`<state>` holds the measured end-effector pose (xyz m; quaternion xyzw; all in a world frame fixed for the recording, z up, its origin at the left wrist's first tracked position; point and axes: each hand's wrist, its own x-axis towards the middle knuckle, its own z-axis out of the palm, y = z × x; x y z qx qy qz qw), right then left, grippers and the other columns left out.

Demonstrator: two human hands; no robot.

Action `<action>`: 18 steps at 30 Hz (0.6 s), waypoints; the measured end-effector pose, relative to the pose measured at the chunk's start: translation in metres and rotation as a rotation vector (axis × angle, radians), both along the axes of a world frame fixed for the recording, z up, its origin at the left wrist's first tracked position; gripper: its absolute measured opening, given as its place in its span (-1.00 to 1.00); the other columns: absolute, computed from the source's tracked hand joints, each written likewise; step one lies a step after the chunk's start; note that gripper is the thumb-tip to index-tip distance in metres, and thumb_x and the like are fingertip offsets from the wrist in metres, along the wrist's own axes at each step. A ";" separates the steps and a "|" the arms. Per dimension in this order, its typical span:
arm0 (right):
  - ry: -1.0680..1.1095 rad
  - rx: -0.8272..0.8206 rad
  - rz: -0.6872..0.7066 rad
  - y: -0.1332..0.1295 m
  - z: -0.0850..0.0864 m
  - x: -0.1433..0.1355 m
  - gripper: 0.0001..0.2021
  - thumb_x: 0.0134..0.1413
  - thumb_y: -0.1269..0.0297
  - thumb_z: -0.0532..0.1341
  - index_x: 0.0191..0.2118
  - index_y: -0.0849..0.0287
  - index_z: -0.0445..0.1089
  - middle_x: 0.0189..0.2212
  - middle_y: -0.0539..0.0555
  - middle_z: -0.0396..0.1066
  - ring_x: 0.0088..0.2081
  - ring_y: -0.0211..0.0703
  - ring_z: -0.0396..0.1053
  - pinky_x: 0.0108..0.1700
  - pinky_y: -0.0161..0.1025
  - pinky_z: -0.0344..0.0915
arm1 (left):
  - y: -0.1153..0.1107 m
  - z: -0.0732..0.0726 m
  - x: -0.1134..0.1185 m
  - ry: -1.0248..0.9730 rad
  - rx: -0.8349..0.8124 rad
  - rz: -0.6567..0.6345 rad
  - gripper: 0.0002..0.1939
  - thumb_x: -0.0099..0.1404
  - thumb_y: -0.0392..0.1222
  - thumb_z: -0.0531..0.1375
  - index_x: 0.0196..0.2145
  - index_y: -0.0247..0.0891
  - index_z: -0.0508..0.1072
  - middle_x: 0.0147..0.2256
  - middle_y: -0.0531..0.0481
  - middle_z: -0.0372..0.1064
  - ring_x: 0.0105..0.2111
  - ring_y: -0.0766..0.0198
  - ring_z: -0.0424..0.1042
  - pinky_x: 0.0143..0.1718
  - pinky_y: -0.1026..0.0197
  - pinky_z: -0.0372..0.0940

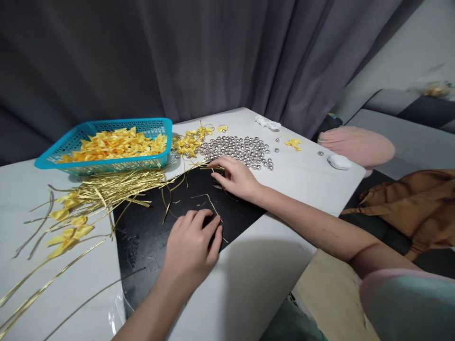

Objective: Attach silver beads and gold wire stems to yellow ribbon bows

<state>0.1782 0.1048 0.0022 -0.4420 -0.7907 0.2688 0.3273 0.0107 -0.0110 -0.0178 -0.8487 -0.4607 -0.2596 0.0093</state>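
My left hand (192,244) hovers low or rests over the black mat (142,241), its fingers bent and a little apart, beside a thin gold strand (212,202). My right hand (236,177) is at the mat's back edge, thumb and forefinger apart, near the end of gold wires; any hold on them is not clear. Left of it lies a bundle of gold wire ties (121,187). Silver beads (245,149) are spread just behind my right hand. Yellow ribbon bows (190,142) lie beside the beads.
A blue basket (167,137) of yellow bows (117,144) stands at the back left. More ribbon flowers (67,237) and long wires lie on the white table (88,284) at left. A white case (339,162) and crumpled tissue (267,123) are at right.
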 end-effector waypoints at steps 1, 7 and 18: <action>-0.033 0.020 0.030 -0.002 0.001 0.000 -0.85 0.12 0.43 0.18 -0.18 0.24 0.43 -0.19 0.12 0.39 -0.39 -0.29 0.26 -0.34 -0.31 0.16 | 0.000 0.000 0.001 0.001 0.013 -0.024 -0.74 0.31 -0.27 0.11 -0.17 -0.30 0.58 -0.24 -0.14 0.51 -0.29 0.06 0.41 -0.35 0.06 0.29; -0.201 -0.011 0.176 -0.008 0.000 -0.005 -0.89 0.00 0.32 0.34 -0.31 0.22 0.54 -0.39 0.02 0.37 -0.43 -0.32 0.24 -0.36 -0.34 0.13 | 0.001 0.002 0.003 0.019 -0.043 -0.171 -0.71 0.32 -0.31 0.07 -0.11 -0.38 0.54 -0.19 -0.22 0.53 -0.22 0.02 0.43 -0.27 0.02 0.33; -0.402 0.006 0.122 -0.020 -0.003 -0.011 -0.88 0.19 0.36 0.15 -0.28 0.22 0.44 -0.30 0.07 0.40 -0.33 -0.24 0.35 -0.31 -0.32 0.18 | 0.001 0.002 0.005 0.003 -0.067 -0.212 -0.71 0.35 -0.31 0.04 -0.11 -0.45 0.50 -0.17 -0.29 0.51 -0.22 -0.02 0.41 -0.26 -0.02 0.29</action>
